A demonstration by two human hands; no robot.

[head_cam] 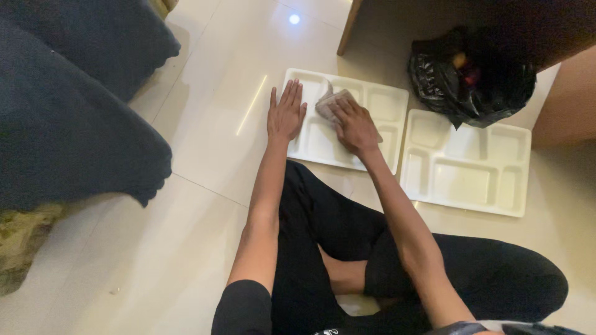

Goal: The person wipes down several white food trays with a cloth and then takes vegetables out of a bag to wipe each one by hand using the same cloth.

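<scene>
Two white compartment trays lie side by side on the pale tiled floor in front of my crossed legs. My left hand (285, 113) rests flat, fingers together, on the left edge of the nearer tray (385, 104). My right hand (354, 127) presses a crumpled grey cloth (329, 99) onto that tray's middle. The second tray (465, 167) sits to the right, untouched.
A black plastic bag (469, 77) with coloured items inside sits behind the second tray, under a wooden table (347, 28). A dark blue blanket (68, 105) covers furniture on the left. My legs in black trousers (347, 248) fill the foreground.
</scene>
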